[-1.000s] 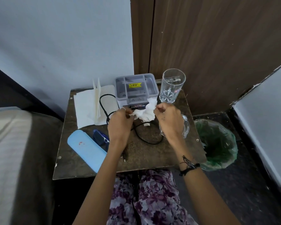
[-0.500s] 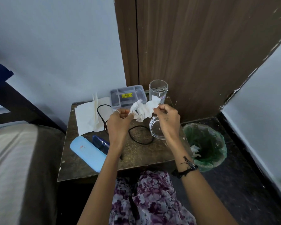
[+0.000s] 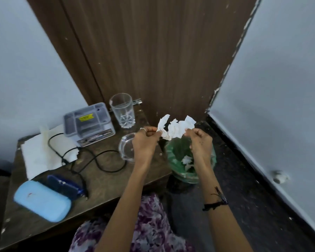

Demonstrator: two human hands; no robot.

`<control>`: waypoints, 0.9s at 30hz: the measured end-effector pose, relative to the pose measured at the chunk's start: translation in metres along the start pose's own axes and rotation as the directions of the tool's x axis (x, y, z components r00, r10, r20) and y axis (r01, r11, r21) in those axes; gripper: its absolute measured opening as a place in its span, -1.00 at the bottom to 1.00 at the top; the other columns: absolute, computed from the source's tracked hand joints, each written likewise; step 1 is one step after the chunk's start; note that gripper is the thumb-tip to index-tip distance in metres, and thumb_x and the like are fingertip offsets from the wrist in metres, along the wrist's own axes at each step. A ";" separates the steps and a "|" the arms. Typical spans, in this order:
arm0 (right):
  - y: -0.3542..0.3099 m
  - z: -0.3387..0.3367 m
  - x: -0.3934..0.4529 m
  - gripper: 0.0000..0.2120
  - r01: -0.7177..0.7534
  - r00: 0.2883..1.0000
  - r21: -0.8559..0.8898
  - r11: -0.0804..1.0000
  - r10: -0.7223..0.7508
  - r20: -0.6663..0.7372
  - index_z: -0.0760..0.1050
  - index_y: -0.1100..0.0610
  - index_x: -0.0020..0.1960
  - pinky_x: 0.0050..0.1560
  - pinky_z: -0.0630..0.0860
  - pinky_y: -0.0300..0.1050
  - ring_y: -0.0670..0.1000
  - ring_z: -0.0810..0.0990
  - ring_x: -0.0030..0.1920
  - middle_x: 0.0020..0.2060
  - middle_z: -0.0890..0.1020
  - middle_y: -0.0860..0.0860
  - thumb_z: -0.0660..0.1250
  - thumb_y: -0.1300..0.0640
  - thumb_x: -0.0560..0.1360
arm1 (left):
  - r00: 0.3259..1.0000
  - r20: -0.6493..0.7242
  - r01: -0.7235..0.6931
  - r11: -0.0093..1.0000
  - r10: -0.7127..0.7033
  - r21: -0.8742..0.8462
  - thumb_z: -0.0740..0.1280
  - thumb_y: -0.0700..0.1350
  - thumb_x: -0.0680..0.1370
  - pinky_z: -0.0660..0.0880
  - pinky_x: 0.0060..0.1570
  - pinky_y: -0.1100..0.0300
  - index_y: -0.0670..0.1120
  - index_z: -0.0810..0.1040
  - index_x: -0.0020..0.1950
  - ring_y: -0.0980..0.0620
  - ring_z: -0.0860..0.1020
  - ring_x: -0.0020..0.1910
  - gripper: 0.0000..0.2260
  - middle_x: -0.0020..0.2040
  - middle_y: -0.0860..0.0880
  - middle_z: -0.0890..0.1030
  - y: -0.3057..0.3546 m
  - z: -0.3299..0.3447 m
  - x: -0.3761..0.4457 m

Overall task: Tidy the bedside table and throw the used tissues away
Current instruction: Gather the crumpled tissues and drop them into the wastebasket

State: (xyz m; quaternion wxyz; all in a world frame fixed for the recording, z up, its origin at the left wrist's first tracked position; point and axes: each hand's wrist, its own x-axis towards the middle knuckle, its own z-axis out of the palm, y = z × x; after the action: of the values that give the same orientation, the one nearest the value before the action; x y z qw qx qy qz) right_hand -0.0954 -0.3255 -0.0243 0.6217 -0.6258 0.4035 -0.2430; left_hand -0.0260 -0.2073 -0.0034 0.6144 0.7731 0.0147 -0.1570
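Observation:
A crumpled white used tissue (image 3: 175, 128) hangs in the air between both hands, above the bin. My left hand (image 3: 145, 142) pinches its left end and my right hand (image 3: 200, 142) pinches its right end. Below them on the floor stands a bin with a green liner (image 3: 173, 160), holding some white tissue scraps (image 3: 187, 160). The dark bedside table (image 3: 102, 180) lies to the left.
On the table are a tall clear glass (image 3: 123, 110), a grey organiser box (image 3: 88, 122), a glass ashtray (image 3: 126, 148), a black cable (image 3: 91, 159), flat white tissues (image 3: 38, 155), a light blue case (image 3: 42, 200) and blue glasses (image 3: 64, 184). A wooden door stands behind.
Both hands have lifted the crumpled tissue off the table and carried it right, from above the cable to above the green-lined bin.

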 end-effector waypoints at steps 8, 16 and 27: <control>0.069 -0.054 0.053 -0.76 -0.127 0.974 -0.140 0.982 0.097 -0.207 0.52 0.05 -0.38 -0.20 0.40 -0.10 -0.03 0.48 -0.33 -0.38 0.58 0.02 0.37 0.09 0.46 | 0.970 0.145 0.211 0.972 -0.196 -0.100 0.37 -0.35 0.44 0.61 -0.11 0.19 -0.14 0.52 -0.23 0.08 0.63 -0.34 -0.86 -0.30 -0.07 0.59 -0.052 0.099 0.023; 0.121 -0.042 0.095 -0.86 -0.251 0.960 -0.237 0.938 0.210 -0.186 0.60 0.15 -0.07 -0.11 0.39 -0.17 -0.02 0.52 -0.17 -0.22 0.59 0.01 0.31 0.12 0.50 | 0.957 0.163 0.215 0.963 -0.241 0.161 0.32 -0.31 0.46 0.53 0.09 0.01 -0.25 0.56 0.01 -0.19 0.60 0.03 -0.86 -0.07 -0.20 0.63 -0.097 0.149 0.060; 0.116 -0.032 0.094 -0.85 -0.187 0.979 -0.252 0.949 0.159 -0.128 0.59 0.17 -0.05 -0.29 0.38 -0.39 -0.22 0.48 -0.29 -0.22 0.64 0.04 0.25 0.19 0.52 | 0.958 0.174 0.193 0.961 -0.228 0.200 0.25 -0.29 0.50 0.46 -0.03 0.20 -0.18 0.56 0.08 -0.04 0.58 0.03 -0.81 0.03 -0.14 0.63 -0.098 0.147 0.057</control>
State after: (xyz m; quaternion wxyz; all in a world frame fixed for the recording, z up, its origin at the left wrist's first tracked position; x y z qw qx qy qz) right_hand -0.0930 -0.4085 -0.1525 0.5298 -0.6510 0.5181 -0.1646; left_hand -0.0258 -0.3335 -0.1392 0.5198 0.8005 0.0225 -0.2975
